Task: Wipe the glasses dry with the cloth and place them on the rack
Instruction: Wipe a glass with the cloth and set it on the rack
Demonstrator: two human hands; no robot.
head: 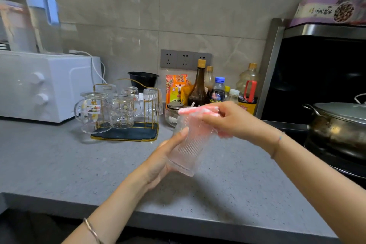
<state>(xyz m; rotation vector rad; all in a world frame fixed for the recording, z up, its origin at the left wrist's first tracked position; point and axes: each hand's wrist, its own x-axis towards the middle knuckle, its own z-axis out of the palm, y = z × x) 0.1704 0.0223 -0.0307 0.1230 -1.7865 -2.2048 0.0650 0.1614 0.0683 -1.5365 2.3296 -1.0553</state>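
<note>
Over the middle of the counter point(59, 164) the ribbed glass point(188, 148) is gripped near its base by the left hand point(158, 162); a pink cloth point(198, 110), apparently inside its mouth, is clutched by the right hand point(227, 119). Hard twisting could see it dropped.

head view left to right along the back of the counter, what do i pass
white countertop oven, gold wire rack of clear glasses, orange snack packet, tall dark brown glass bottle, blue-capped plastic bottle, clear oil bottle with red handle, lidded steel pot
</note>
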